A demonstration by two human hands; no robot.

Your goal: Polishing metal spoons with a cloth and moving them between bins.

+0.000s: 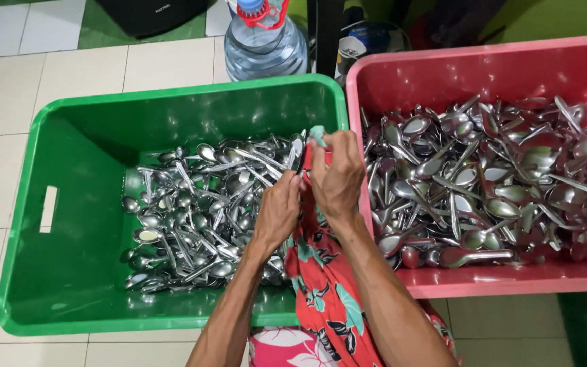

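Shiny polished metal spoons, glossy smooth plastic green crate and pink crate, matt floral cloth, glazed floor tiles, clear plastic bottle.

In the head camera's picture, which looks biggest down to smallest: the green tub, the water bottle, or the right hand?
1. Green tub, by far the largest.
2. Water bottle, partly cut off at the top edge.
3. Right hand; it is nearer the camera, so this last ranking is unsure.
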